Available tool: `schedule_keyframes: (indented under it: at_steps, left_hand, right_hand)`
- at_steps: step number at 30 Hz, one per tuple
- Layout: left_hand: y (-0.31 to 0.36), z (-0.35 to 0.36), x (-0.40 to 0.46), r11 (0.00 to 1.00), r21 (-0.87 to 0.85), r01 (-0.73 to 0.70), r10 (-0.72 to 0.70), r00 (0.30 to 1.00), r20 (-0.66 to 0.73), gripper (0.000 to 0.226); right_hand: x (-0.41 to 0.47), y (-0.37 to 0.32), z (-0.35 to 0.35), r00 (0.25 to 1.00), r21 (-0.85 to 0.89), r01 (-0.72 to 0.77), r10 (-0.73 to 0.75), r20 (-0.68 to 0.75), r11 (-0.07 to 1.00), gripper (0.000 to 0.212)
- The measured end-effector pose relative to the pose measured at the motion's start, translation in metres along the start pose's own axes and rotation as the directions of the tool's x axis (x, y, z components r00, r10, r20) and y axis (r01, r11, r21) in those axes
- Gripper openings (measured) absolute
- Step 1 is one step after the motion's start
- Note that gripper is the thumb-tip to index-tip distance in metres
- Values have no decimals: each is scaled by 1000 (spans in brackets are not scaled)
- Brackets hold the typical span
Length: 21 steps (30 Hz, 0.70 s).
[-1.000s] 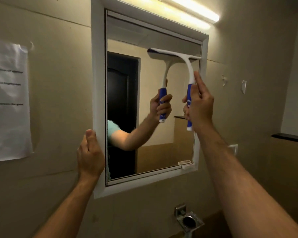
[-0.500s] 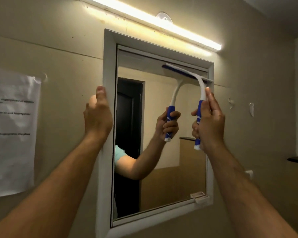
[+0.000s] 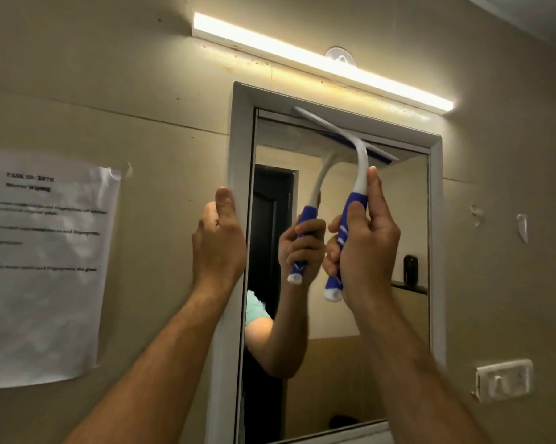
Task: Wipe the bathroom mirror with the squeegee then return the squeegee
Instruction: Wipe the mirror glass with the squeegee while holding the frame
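right hand (image 3: 366, 245) grips the squeegee (image 3: 350, 219) handle; left hand (image 3: 219, 241) fingers hidden behind mirror frame (image 3: 238, 149), its grip unclear.

Bathroom, looks domestic or small facility. Evidence: white-framed wall mirror (image 3: 334, 251), strip light (image 3: 321, 62) mounted just above it, beige panelled walls, switch plate (image 3: 502, 379) right of mirror near its bottom corner. Printed sheet (image 3: 42, 267) taped left of mirror. Reflection shows dark door (image 3: 270, 219) and a shelf.
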<state>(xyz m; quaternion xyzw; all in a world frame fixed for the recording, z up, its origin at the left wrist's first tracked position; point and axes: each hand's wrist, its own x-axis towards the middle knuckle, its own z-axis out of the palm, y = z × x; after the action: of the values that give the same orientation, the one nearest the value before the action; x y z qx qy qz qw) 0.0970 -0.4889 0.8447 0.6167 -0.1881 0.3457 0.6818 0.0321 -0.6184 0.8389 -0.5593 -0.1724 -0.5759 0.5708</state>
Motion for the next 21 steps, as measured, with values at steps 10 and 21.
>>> schedule_keyframes:
  at_steps: [10, 21]
  left_hand:
    - [0, -3, -2, 1000, -11, -21, 22, 1000, 19, 45]
    - [-6, -1, 3, 998, -43, -37, 38, 999, 30, 58]
  right_hand:
    - [-20, 0, 14, 994, -74, 64, -57, 96, 995, 47]
    - [-46, 19, -13, 990, -175, 77, -55, 131, 982, 53]
